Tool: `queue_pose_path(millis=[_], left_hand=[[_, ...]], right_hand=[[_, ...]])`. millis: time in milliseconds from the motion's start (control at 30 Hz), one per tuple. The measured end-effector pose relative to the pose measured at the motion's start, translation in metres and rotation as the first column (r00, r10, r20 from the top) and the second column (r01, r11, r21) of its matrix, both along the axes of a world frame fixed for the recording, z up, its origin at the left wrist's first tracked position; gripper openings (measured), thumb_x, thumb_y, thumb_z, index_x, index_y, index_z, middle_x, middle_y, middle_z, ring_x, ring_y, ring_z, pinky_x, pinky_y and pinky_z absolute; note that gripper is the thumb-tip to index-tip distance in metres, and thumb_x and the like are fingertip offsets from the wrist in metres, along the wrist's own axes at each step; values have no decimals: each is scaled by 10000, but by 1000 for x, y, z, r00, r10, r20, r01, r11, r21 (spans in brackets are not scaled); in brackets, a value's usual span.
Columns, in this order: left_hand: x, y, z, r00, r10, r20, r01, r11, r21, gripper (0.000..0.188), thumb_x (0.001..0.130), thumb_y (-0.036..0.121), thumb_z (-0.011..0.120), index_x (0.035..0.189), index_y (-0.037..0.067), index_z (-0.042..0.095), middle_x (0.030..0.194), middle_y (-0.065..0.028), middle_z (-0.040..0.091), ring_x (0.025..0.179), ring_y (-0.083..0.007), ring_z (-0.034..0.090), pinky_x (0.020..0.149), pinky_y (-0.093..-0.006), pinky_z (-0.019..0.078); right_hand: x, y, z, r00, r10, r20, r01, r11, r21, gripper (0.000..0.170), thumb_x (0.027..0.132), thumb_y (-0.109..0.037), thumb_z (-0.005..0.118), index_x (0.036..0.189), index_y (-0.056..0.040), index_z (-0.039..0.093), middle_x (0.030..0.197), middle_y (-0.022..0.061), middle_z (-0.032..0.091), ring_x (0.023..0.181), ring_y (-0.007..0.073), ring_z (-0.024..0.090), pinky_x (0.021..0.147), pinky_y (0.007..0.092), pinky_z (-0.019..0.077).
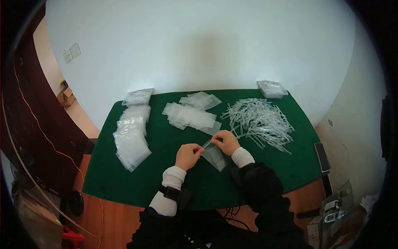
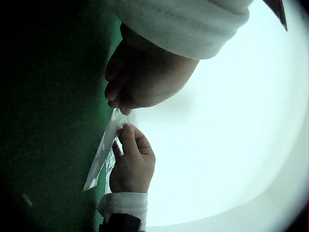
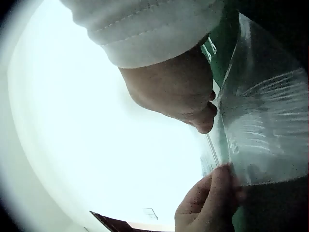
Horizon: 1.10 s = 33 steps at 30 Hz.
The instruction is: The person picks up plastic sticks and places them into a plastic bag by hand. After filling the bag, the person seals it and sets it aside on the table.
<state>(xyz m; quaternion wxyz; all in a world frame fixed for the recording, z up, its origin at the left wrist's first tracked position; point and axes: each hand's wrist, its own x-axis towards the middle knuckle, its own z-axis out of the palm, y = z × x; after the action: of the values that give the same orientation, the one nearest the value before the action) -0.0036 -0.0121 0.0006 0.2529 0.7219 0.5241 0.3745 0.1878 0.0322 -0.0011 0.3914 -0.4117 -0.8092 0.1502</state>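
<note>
A clear zip-top plastic bag (image 1: 214,158) is held up by its top edge, a bundle of thin clear sticks inside. My left hand (image 1: 189,157) pinches one end of that edge between thumb and fingers. At the other end my right hand (image 1: 227,143) pinches it as well. The right wrist view gives the bag (image 3: 270,125) close up, its seal strip running between the two hands. Seen from the left wrist, the bag (image 2: 100,157) hangs slanted over the green cloth.
A heap of clear looped sticks (image 1: 261,122) lies at the right. Flat plastic bags (image 1: 190,116) are spread mid-table, and more bags (image 1: 132,145) fan out at left. Filled packs stand at the back left (image 1: 139,96) and back right (image 1: 272,89). A phone (image 1: 321,157) lies at the right edge.
</note>
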Motion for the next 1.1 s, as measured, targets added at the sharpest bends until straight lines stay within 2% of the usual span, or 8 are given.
queue_pose_path(millis=[133, 233, 267, 367, 533, 633, 767, 1100], left_hand=[[-2, 3, -1, 999, -22, 45, 24, 999, -46, 159, 740, 192, 613, 717, 34, 619, 583, -61, 581, 519, -179, 565, 504, -283, 431], [-4, 3, 0, 993, -70, 90, 83, 984, -155, 186, 748, 206, 611, 717, 22, 610, 579, -68, 574, 521, -177, 553, 509, -277, 426], [-3, 3, 0, 994, -69, 90, 83, 984, -155, 186, 748, 206, 611, 717, 22, 610, 579, -68, 574, 521, -177, 553, 509, -277, 426], [-4, 0, 2, 978, -206, -17, 203, 973, -109, 209, 754, 220, 610, 725, 12, 602, 608, -84, 577, 536, -177, 543, 515, -270, 418], [4, -3, 6, 989, -149, -25, 147, 988, -55, 222, 759, 225, 606, 742, 4, 601, 646, -101, 583, 551, -177, 535, 520, -268, 413], [6, -2, 6, 990, -120, 69, 117, 992, 41, 205, 764, 207, 603, 774, 2, 605, 661, -106, 581, 552, -177, 534, 520, -269, 412], [7, -3, 6, 985, -110, 130, 98, 990, 99, 184, 772, 179, 596, 802, -2, 608, 663, -102, 584, 559, -160, 533, 524, -262, 412], [6, -1, 6, 959, -150, 239, 166, 985, -47, 174, 787, 150, 581, 787, -22, 610, 624, -48, 589, 534, -85, 515, 511, -221, 404]], right_hand=[[2, 2, 0, 991, -17, -134, 1, 993, -120, 117, 705, -157, 622, 736, -44, 622, 700, 98, 586, 710, 255, 555, 641, 330, 434], [2, 5, -4, 963, 4, -268, -80, 959, -272, 147, 731, -148, 614, 763, -5, 622, 682, 100, 602, 643, 180, 566, 598, 285, 434], [2, 5, -3, 963, 4, -268, -80, 959, -272, 147, 731, -148, 614, 763, -5, 622, 682, 100, 602, 643, 180, 566, 598, 285, 434], [0, 4, -2, 931, 1, -365, -145, 919, -366, 163, 742, -137, 615, 767, 24, 623, 674, 76, 614, 607, 110, 550, 573, 250, 434], [-7, -5, 7, 910, 57, -410, -237, 884, -403, 156, 743, -122, 622, 772, 31, 626, 676, 46, 610, 621, 81, 541, 581, 232, 437], [-13, -7, 3, 883, 114, -455, -327, 844, -425, 135, 739, -106, 622, 783, 21, 633, 677, 36, 608, 627, 81, 542, 596, 224, 440], [-15, -8, 4, 873, 128, -470, -352, 834, -425, 121, 741, -90, 612, 782, 22, 633, 679, 37, 609, 626, 80, 541, 592, 224, 438], [-13, -6, 3, 901, 90, -425, -278, 872, -404, 145, 743, -115, 608, 781, 23, 628, 662, 40, 604, 602, 78, 530, 572, 223, 431]])
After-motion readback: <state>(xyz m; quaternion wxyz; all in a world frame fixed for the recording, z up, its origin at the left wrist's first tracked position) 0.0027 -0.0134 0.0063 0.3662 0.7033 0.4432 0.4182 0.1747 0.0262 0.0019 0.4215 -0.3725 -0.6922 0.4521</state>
